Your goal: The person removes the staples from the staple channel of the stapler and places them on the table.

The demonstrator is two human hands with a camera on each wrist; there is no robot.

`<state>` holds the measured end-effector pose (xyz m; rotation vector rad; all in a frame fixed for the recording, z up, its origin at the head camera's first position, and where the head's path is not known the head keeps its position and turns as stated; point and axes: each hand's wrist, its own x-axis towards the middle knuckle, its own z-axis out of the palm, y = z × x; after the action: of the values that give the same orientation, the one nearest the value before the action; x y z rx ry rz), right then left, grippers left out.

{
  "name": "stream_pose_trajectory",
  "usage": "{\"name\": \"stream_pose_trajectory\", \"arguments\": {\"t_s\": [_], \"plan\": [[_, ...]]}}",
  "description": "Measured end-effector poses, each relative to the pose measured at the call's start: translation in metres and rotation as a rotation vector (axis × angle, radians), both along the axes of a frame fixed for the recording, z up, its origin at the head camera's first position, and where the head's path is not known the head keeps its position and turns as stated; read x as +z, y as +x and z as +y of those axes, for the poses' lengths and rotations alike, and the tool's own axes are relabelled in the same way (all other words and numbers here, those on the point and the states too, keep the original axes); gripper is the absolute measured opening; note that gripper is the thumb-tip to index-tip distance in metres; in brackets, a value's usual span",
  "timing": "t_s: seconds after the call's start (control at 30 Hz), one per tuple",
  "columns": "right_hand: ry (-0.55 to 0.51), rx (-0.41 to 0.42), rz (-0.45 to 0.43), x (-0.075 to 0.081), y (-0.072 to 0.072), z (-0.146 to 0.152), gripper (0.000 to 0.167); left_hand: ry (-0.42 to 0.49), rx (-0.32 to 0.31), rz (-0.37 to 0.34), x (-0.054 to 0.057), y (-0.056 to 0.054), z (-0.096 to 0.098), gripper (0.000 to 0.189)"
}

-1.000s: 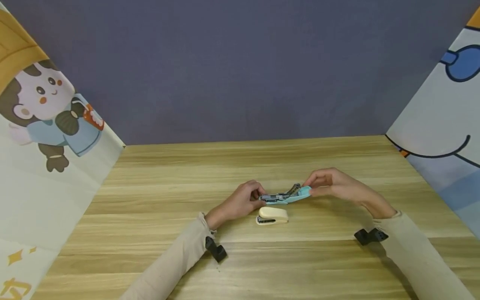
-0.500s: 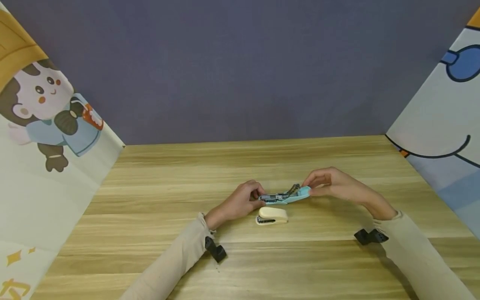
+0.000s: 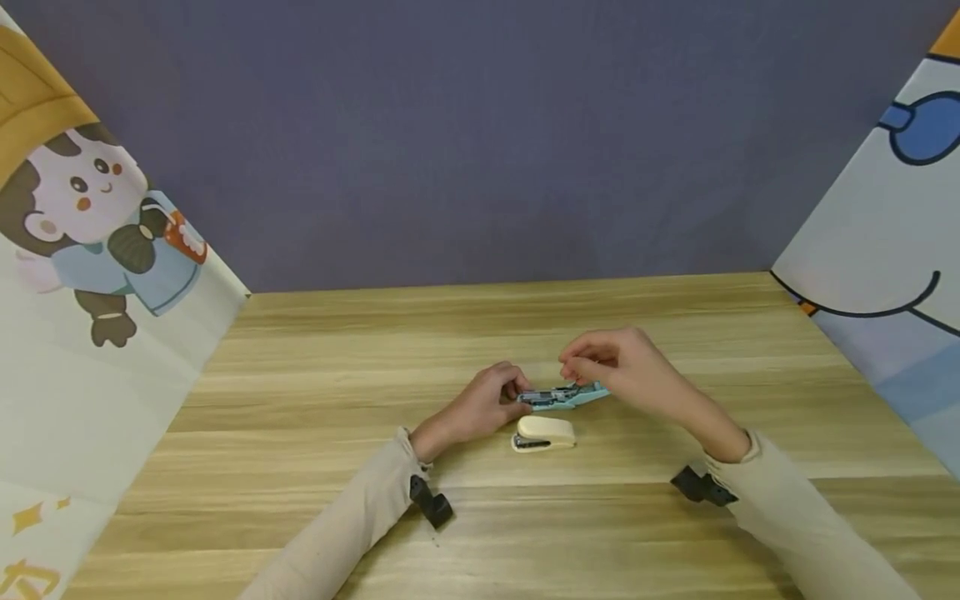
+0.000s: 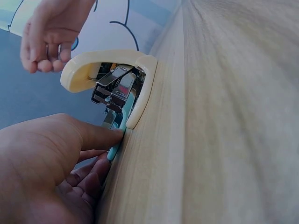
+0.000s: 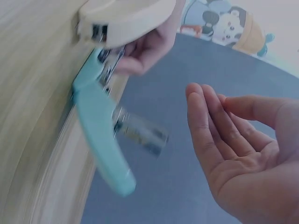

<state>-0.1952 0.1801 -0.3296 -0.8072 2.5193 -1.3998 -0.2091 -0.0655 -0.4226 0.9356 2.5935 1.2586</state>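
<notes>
A teal stapler (image 3: 557, 399) lies opened out flat on the table, its metal inner parts showing. My left hand (image 3: 480, 404) pinches its left end between thumb and fingers. In the right wrist view the teal cover (image 5: 100, 135) slants away from the base, and a metal magazine (image 5: 142, 133), blurred, sticks out from it. Above the stapler's right part is my right hand (image 3: 626, 371), fingers loosely bent and thumb near the fingertips, with nothing visible between them. Just in front of the teal stapler sits a cream stapler (image 3: 547, 431), touched by neither hand.
The wood-grain table (image 3: 337, 358) meets a dark grey-blue back panel (image 3: 487, 150). Cartoon-printed side panels stand at left (image 3: 172, 333) and right (image 3: 862, 250). A black wrist camera (image 3: 431, 502) is strapped on the left sleeve, another (image 3: 703, 486) on the right.
My right hand has let go of the teal stapler's right end and moved left, over its metal parts. The left hand keeps its hold, and the cream stapler stays put.
</notes>
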Motion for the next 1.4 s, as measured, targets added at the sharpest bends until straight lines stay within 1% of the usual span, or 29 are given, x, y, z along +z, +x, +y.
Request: {"name": "stream_pose_trajectory", "arguments": {"t_s": [0.1,0.2,0.33,0.43,0.53,0.6,0.7,0.93,1.2,1.4], "plan": [[0.002,0.017,-0.029,-0.002,0.007,-0.013,0.016,-0.003,-0.010,0.002,-0.001,0.003,0.000,0.016],[0.022,0.043,-0.033,-0.010,0.010,-0.024,0.018,-0.011,-0.015,-0.005,-0.001,0.007,-0.002,0.015],[0.066,0.085,-0.050,-0.026,0.015,-0.036,0.021,-0.012,-0.020,-0.007,-0.003,0.010,-0.003,0.015],[0.092,0.097,-0.083,-0.041,0.022,-0.039,0.027,-0.007,-0.037,-0.001,-0.003,0.013,-0.004,0.014],[0.089,0.098,-0.103,-0.053,0.026,-0.036,0.033,-0.010,-0.052,-0.003,-0.003,0.015,-0.005,0.014],[0.072,0.101,-0.118,-0.057,0.028,-0.034,0.035,-0.012,-0.057,-0.007,-0.003,0.015,-0.005,0.014],[0.055,0.097,-0.119,-0.060,0.028,-0.034,0.034,-0.009,-0.051,-0.007,-0.003,0.015,-0.006,0.013],[0.070,0.049,-0.124,-0.059,0.024,-0.036,0.028,0.011,-0.052,-0.013,-0.001,0.015,-0.006,0.012],[0.078,0.059,-0.116,-0.059,0.023,-0.036,0.026,0.000,-0.054,-0.009,-0.002,0.013,-0.008,0.013],[0.090,0.033,-0.112,-0.058,0.025,-0.036,0.025,-0.007,-0.059,0.006,-0.002,0.013,-0.008,0.012]]}}
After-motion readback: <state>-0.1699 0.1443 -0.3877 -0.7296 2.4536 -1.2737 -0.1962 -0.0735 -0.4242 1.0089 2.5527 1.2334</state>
